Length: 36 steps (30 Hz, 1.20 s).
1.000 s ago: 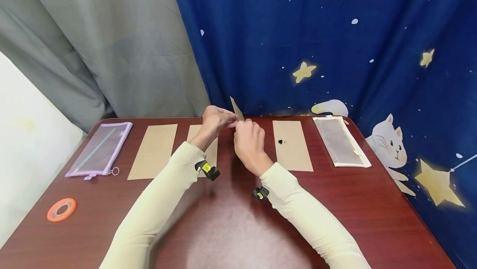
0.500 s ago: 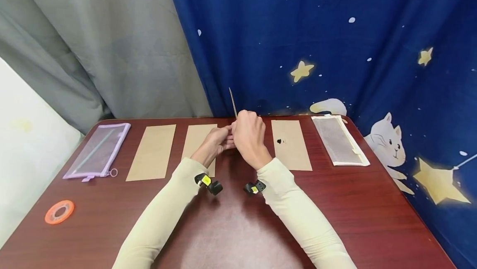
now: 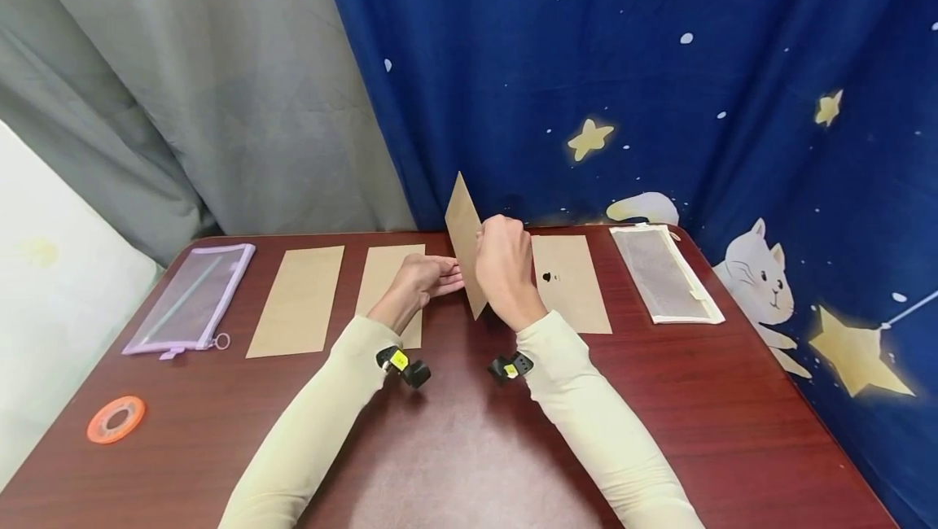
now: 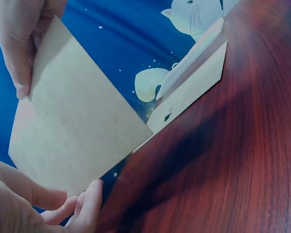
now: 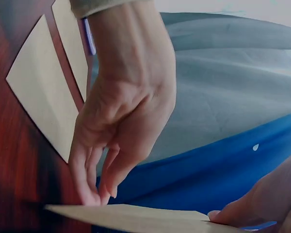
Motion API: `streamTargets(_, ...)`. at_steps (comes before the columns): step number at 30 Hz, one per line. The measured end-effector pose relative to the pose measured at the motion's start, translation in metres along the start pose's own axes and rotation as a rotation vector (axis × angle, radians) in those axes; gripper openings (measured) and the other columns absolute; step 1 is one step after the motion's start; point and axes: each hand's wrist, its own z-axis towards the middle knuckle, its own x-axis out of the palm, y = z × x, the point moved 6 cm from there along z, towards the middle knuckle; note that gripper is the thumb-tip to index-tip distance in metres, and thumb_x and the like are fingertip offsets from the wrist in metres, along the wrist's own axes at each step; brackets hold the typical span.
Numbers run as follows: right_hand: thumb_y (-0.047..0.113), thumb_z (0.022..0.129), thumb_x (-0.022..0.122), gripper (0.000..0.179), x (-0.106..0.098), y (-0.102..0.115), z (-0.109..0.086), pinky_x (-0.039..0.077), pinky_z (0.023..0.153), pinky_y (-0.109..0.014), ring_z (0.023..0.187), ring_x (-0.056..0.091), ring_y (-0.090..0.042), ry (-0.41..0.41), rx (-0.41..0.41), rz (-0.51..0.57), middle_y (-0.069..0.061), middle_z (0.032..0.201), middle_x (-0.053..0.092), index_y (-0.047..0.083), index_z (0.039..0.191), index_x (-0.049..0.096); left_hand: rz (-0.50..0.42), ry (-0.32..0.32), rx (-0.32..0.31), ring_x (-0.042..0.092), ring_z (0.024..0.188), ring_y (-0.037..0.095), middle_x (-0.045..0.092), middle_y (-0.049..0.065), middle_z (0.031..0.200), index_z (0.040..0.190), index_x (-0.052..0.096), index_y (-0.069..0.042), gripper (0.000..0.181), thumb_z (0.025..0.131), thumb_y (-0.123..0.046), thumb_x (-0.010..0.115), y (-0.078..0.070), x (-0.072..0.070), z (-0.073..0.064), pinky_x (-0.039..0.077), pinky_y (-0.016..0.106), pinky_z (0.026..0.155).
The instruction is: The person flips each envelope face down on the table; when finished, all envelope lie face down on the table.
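Note:
In the head view, my right hand [image 3: 506,267] grips a brown kraft-paper rectangle [image 3: 463,226] by its far edge, and the paper stands nearly upright above the table. The left wrist view shows its broad plain face [image 4: 80,114] tilted, with the right thumb and fingers [image 4: 20,87] pinching the upper side. My left hand [image 3: 423,278] reaches in from the left with its fingers fairly straight, tips right at the paper's lower edge. From the right wrist view, the left fingertips [image 5: 94,198] meet the near edge of the paper [image 5: 136,218].
Two kraft-paper rectangles [image 3: 296,301] [image 3: 388,260] lie to the left, and another with a small black mark [image 3: 575,293] lies to the right. A purple mesh zip pouch [image 3: 192,297], a white mesh zip pouch [image 3: 663,273] and an orange ring-shaped roll [image 3: 116,420] also rest on the table [image 3: 454,448].
The paper has turned from edge-on so its face shows to the left, and sits lower. My left hand has come down from the paper's top to its lower edge, while the right hand keeps its grip.

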Motion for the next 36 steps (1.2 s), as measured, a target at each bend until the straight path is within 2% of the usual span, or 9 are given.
streamTargets(2,0.003,0.093,0.068,0.01,0.001,-0.005,0.0,0.06,0.069,-0.048,0.082,0.073,-0.039,0.014,0.002,0.024,-0.019,0.089,0.075,0.002,0.094,0.078,0.012,-0.012,0.021,0.067,0.066,0.012,0.066,0.004,0.074,0.125,0.062,0.011,0.03,0.096,0.012,0.052,0.0,-0.002,-0.002,0.063,0.032,0.081)
streamTargets(7,0.004,0.094,0.068,0.024,0.003,-0.025,0.0,0.06,0.073,-0.045,0.088,0.073,-0.034,0.072,0.062,0.109,-0.015,0.105,0.077,0.005,0.116,0.076,0.046,-0.041,0.084,0.066,0.067,0.012,0.067,0.003,0.076,0.114,0.067,0.01,0.021,0.094,0.011,0.061,-0.003,-0.008,-0.006,0.063,0.035,0.083)
streamTargets(12,0.009,0.09,0.073,0.013,0.009,-0.058,0.001,0.059,0.079,-0.042,0.092,0.073,-0.03,0.087,0.209,0.21,-0.011,0.098,0.079,0.007,0.1,0.082,0.125,-0.086,0.138,0.067,0.066,0.01,0.071,0.007,0.084,0.114,0.07,0.01,0.022,0.092,0.007,0.067,-0.002,-0.013,-0.009,0.063,0.034,0.084)
streamTargets(18,0.011,0.088,0.075,0.008,0.025,-0.091,-0.005,0.058,0.07,-0.034,0.08,0.073,-0.027,0.149,0.322,0.248,-0.011,0.087,0.079,0.007,0.087,0.082,0.412,-0.21,0.296,0.074,0.07,0.01,0.076,0.016,0.102,0.102,0.078,0.001,0.015,0.088,-0.002,0.076,-0.007,-0.02,-0.014,0.063,0.037,0.083)
streamTargets(22,0.009,0.088,0.074,0.01,0.038,-0.105,-0.012,0.059,0.07,-0.034,0.073,0.076,-0.027,0.203,0.378,0.265,-0.014,0.083,0.078,0.005,0.084,0.081,0.58,-0.256,0.404,0.075,0.07,0.011,0.078,0.016,0.096,0.095,0.08,-0.001,0.012,0.084,-0.006,0.08,-0.01,-0.019,-0.016,0.064,0.032,0.073)
streamTargets(25,0.009,0.088,0.074,0.011,0.045,-0.113,-0.016,0.06,0.078,-0.038,0.072,0.076,-0.027,0.221,0.398,0.249,-0.013,0.081,0.078,0.005,0.082,0.081,0.692,-0.281,0.469,0.075,0.067,0.014,0.079,0.013,0.086,0.091,0.081,-0.003,0.011,0.082,-0.008,0.082,-0.012,-0.016,-0.016,0.061,0.026,0.068)
streamTargets(27,0.009,0.087,0.074,0.01,0.05,-0.116,-0.017,0.06,0.081,-0.04,0.072,0.075,-0.027,0.23,0.401,0.228,-0.013,0.078,0.077,0.005,0.081,0.081,0.743,-0.295,0.491,0.076,0.071,0.017,0.079,0.011,0.083,0.09,0.081,-0.004,0.01,0.08,-0.008,0.082,-0.011,-0.014,-0.016,0.06,0.028,0.071)
streamTargets(31,0.008,0.085,0.075,0.01,0.059,-0.118,-0.019,0.06,0.083,-0.043,0.081,0.073,-0.03,0.25,0.388,0.17,-0.012,0.079,0.077,0.004,0.079,0.081,0.817,-0.306,0.502,0.074,0.088,0.027,0.079,0.011,0.083,0.089,0.081,-0.003,0.01,0.079,-0.007,0.081,-0.006,-0.012,-0.015,0.06,0.039,0.084)
streamTargets(36,0.005,0.085,0.074,0.009,0.068,-0.116,-0.022,0.058,0.09,-0.047,0.094,0.071,-0.036,0.269,0.351,0.113,-0.014,0.089,0.078,0.003,0.078,0.079,0.925,-0.317,0.511,0.072,0.095,0.031,0.079,0.011,0.087,0.087,0.081,-0.003,0.008,0.079,-0.006,0.081,-0.001,-0.011,-0.012,0.06,0.045,0.086)
